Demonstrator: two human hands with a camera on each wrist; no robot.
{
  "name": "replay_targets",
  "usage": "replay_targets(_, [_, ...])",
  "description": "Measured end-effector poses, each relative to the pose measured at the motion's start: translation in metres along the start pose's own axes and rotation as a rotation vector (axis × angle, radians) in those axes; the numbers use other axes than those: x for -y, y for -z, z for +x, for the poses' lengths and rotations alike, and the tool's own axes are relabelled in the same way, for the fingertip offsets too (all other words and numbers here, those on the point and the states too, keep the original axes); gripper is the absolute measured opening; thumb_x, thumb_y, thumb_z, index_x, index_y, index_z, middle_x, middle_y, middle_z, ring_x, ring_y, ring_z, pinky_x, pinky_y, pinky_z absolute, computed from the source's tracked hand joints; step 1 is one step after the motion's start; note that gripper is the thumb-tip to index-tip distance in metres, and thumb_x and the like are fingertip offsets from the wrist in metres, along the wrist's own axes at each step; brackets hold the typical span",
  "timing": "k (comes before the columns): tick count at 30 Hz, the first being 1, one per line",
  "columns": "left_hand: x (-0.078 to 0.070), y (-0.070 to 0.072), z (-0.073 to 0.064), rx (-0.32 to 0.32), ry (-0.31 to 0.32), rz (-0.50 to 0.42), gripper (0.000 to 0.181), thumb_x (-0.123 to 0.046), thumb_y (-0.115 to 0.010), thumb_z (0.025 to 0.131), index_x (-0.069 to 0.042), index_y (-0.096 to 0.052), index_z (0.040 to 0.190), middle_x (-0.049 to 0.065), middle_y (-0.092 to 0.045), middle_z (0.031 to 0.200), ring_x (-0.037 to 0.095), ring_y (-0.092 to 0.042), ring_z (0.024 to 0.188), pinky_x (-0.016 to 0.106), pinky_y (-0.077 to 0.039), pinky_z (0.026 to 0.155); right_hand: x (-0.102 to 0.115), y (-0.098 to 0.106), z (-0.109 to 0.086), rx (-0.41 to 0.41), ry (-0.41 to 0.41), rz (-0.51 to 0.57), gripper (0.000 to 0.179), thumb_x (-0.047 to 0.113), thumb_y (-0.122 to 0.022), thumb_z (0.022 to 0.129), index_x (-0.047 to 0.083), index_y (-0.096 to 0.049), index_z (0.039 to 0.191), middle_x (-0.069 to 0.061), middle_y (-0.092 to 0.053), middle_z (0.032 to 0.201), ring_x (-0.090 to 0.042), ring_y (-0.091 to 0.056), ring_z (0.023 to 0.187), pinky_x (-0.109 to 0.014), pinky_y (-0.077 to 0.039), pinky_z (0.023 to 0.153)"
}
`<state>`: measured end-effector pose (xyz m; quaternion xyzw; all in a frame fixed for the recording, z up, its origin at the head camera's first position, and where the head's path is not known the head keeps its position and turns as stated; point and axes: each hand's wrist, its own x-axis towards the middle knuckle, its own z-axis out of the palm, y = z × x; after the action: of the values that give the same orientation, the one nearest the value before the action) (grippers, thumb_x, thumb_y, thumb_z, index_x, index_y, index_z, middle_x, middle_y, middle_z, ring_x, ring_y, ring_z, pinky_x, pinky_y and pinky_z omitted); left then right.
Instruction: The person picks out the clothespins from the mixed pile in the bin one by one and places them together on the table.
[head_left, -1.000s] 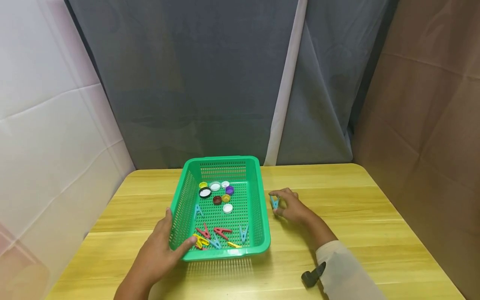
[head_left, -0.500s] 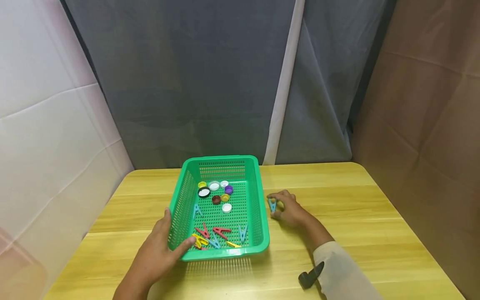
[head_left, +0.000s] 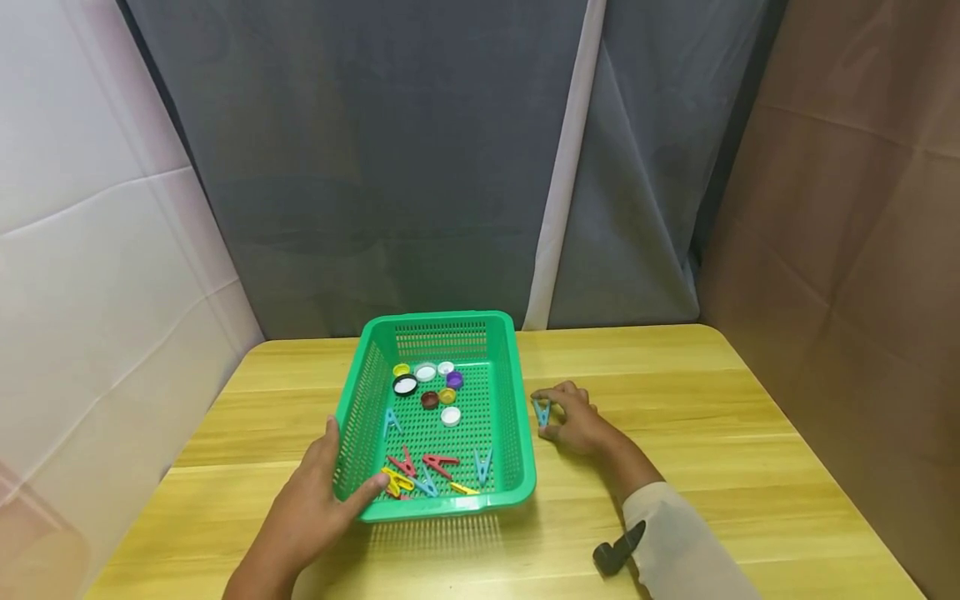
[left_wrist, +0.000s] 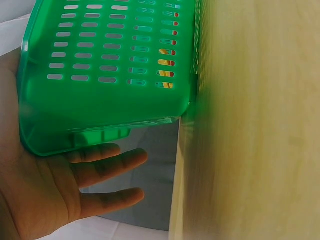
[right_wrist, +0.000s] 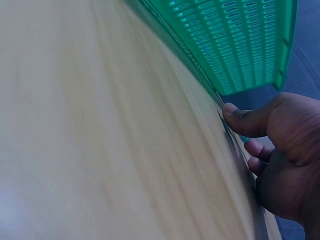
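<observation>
A green plastic basket [head_left: 501,502] stands on the table with several clothespins and bottle caps inside. My left hand [head_left: 311,500] holds its near left corner, the thumb laid over the rim. In the left wrist view, the other fingers [left_wrist: 112,201] stretch straight along the outside. Just right of the basket, my right hand [head_left: 577,421] holds a light blue clothespin [head_left: 543,413] between thumb and index finger, low at the tabletop. The right wrist view shows the thumb [right_wrist: 245,122] close to the table, with the clothespin mostly hidden.
Caps such as a purple cap [head_left: 454,380] and a dark red cap [head_left: 430,401] lie toward the basket's far half. Red clothespins [head_left: 441,463] and others lie nearer. Behind the wooden table [head_left: 720,467] hangs a grey curtain [head_left: 337,167].
The light blue clothespin has turned slightly in my right fingers and come a touch closer to the basket. My left hand keeps its place on the corner.
</observation>
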<state>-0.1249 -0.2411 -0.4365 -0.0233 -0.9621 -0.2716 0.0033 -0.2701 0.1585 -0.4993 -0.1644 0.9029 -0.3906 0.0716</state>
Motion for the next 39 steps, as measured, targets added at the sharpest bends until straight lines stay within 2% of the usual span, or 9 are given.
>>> replay_targets(8, [0.001, -0.0018, 0.0002, 0.001, -0.001, -0.006, 0.121, -0.065, -0.067, 0.102, 0.01, -0.001, 0.171, 0.04, -0.026, 0.172, 0.065, -0.04, 0.152, 0.079, -0.044, 0.112, -0.0013, -0.0047, 0.0006, -0.028, -0.017, -0.01, 0.055, 0.013, -0.08, 0.1, 0.019, -0.063, 0.152, -0.015, -0.053, 0.147, -0.041, -0.037, 0.144, -0.079, -0.026, 0.119])
replay_targets(14, [0.0016, -0.0035, 0.0011, -0.006, -0.005, -0.005, 0.12, -0.064, -0.067, 0.102, 0.011, -0.002, 0.171, 0.04, -0.028, 0.171, 0.065, -0.04, 0.152, 0.079, -0.044, 0.112, -0.0008, -0.005, 0.0001, -0.043, -0.03, -0.008, 0.056, 0.013, -0.08, 0.1, 0.018, -0.062, 0.152, -0.015, -0.053, 0.146, -0.04, -0.039, 0.142, -0.076, -0.028, 0.118])
replay_targets(24, [-0.001, -0.0011, 0.0005, -0.001, 0.012, 0.002, 0.122, -0.067, -0.066, 0.102, 0.01, -0.002, 0.171, 0.039, -0.027, 0.172, 0.063, -0.04, 0.153, 0.078, -0.044, 0.113, 0.0013, -0.0032, -0.0011, -0.039, -0.04, 0.009, 0.055, 0.011, -0.081, 0.098, 0.015, -0.064, 0.15, -0.015, -0.052, 0.15, -0.043, -0.037, 0.147, -0.082, -0.022, 0.122])
replay_targets(31, [-0.0003, -0.0015, -0.001, -0.009, 0.007, -0.002, 0.123, -0.069, -0.066, 0.101, 0.01, -0.002, 0.171, 0.039, -0.028, 0.172, 0.064, -0.041, 0.152, 0.078, -0.044, 0.113, 0.0028, -0.003, -0.0009, -0.044, -0.045, 0.024, 0.057, 0.011, -0.083, 0.097, 0.015, -0.063, 0.15, -0.016, -0.051, 0.153, -0.044, -0.037, 0.149, -0.08, -0.025, 0.122])
replay_targets(39, [-0.0002, -0.0018, -0.0014, -0.018, 0.001, -0.002, 0.123, -0.067, -0.066, 0.102, 0.01, -0.001, 0.171, 0.04, -0.029, 0.171, 0.064, -0.041, 0.151, 0.079, -0.044, 0.113, 0.0025, -0.0044, -0.001, -0.056, -0.053, 0.035, 0.062, 0.01, -0.085, 0.094, 0.016, -0.062, 0.152, -0.016, -0.05, 0.156, -0.047, -0.036, 0.152, -0.081, -0.024, 0.123])
